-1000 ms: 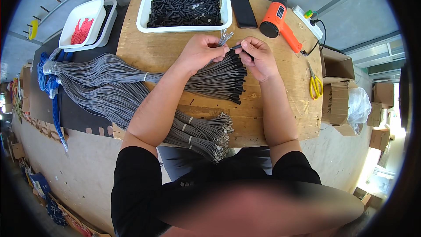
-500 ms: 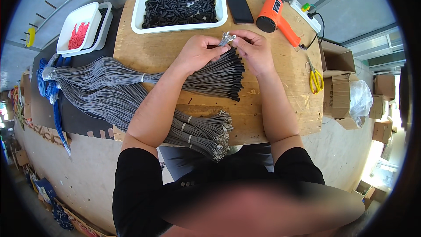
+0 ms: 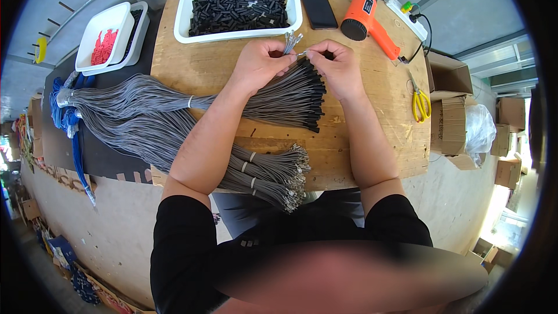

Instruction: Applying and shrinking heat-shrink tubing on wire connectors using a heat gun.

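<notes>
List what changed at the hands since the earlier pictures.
The right hand had a black sleeve at its fingertips; now they pinch a single silver wire end, to the right of the upright bunch of wires. The left hand still grips that bunch. Phone and heat gun stayed put.

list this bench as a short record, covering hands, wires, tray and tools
left hand: pinches several gray wires, metal ends up
right hand: fingers at a metal wire end
farther bundle: gray, black-capped ends
nearer bundles: banded, uncapped metal ends
white tray: holds black tubes
right of tray: black phone, orange heat gun
table's right side: yellow-handled snips
</notes>
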A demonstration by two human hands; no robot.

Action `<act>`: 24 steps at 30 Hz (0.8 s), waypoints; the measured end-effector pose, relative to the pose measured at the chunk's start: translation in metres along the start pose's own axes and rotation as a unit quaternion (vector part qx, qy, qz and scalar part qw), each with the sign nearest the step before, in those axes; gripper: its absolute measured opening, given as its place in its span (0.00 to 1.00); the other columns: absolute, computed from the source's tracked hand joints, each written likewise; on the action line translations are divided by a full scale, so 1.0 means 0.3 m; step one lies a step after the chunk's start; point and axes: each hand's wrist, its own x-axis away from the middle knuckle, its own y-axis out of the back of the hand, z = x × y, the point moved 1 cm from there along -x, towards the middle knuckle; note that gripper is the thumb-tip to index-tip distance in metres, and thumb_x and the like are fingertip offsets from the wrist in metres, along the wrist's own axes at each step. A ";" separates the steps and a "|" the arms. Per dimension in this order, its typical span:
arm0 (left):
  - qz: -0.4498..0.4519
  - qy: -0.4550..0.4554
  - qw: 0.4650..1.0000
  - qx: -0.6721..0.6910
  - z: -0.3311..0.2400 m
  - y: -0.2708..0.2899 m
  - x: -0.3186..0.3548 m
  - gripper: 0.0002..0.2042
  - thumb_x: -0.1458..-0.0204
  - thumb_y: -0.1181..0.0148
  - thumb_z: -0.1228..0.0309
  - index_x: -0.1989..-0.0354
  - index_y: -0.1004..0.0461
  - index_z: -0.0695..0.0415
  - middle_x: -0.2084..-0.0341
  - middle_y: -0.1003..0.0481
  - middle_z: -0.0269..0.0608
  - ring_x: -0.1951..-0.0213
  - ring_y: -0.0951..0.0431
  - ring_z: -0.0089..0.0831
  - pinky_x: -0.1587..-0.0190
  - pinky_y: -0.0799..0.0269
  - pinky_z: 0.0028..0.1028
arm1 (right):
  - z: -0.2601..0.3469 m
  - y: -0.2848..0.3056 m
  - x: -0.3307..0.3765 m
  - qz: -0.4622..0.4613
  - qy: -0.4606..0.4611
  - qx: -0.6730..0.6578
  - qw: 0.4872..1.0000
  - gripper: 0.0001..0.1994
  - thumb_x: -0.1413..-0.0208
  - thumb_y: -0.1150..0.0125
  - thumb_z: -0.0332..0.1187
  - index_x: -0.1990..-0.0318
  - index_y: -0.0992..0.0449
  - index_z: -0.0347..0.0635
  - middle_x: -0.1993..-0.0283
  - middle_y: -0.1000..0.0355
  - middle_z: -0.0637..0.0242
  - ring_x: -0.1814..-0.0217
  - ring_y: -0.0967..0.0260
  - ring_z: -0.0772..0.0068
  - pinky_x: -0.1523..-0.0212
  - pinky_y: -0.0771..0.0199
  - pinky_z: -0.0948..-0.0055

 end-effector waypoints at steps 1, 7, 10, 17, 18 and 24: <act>0.003 -0.005 1.000 0.000 0.005 0.002 -0.002 0.08 0.43 0.33 0.72 0.61 0.18 0.65 0.76 0.22 0.32 0.74 0.24 0.18 0.70 0.28 0.20 | 0.003 -0.003 0.001 0.001 -0.004 -0.003 1.000 0.05 0.40 0.33 0.27 0.59 0.20 0.35 0.72 0.29 0.76 0.75 0.40 0.88 0.74 0.42 0.84; 0.003 -0.002 0.999 0.036 0.004 0.003 -0.003 0.08 0.42 0.33 0.72 0.61 0.19 0.66 0.76 0.23 0.32 0.74 0.25 0.18 0.70 0.28 0.20 | -0.014 0.061 -0.043 0.032 -0.123 -0.355 0.926 0.12 0.36 0.44 0.27 0.49 0.25 0.29 0.62 0.28 0.64 0.70 0.37 0.81 0.73 0.37 0.84; 0.005 0.009 0.998 0.057 -0.010 -0.006 -0.001 0.07 0.42 0.34 0.74 0.60 0.20 0.66 0.75 0.23 0.32 0.74 0.26 0.18 0.69 0.29 0.20 | -0.032 0.083 -0.057 0.008 -0.148 -0.396 0.906 0.14 0.34 0.50 0.24 0.44 0.29 0.28 0.58 0.29 0.61 0.66 0.36 0.79 0.72 0.37 0.83; 0.005 -0.005 0.999 0.054 0.004 -0.003 -0.007 0.08 0.42 0.33 0.71 0.60 0.19 0.65 0.75 0.24 0.31 0.74 0.27 0.17 0.70 0.29 0.19 | -0.076 0.117 -0.068 0.072 -0.166 -0.461 0.869 0.10 0.30 0.48 0.31 0.47 0.31 0.35 0.59 0.29 0.61 0.71 0.40 0.80 0.78 0.42 0.84; 0.005 -0.005 0.999 0.054 0.004 -0.004 -0.008 0.08 0.42 0.33 0.71 0.60 0.19 0.65 0.75 0.24 0.31 0.74 0.27 0.17 0.70 0.29 0.19 | -0.073 0.113 -0.064 0.072 -0.166 -0.461 0.869 0.10 0.30 0.48 0.31 0.47 0.31 0.35 0.59 0.29 0.61 0.71 0.40 0.80 0.78 0.42 0.84; 0.016 0.003 0.998 0.062 0.008 -0.001 -0.007 0.08 0.43 0.33 0.71 0.60 0.19 0.64 0.75 0.24 0.31 0.74 0.27 0.17 0.69 0.29 0.20 | -0.047 0.083 -0.036 0.005 -0.118 -0.320 0.940 0.08 0.32 0.42 0.34 0.55 0.26 0.37 0.70 0.28 0.67 0.76 0.42 0.82 0.80 0.45 0.85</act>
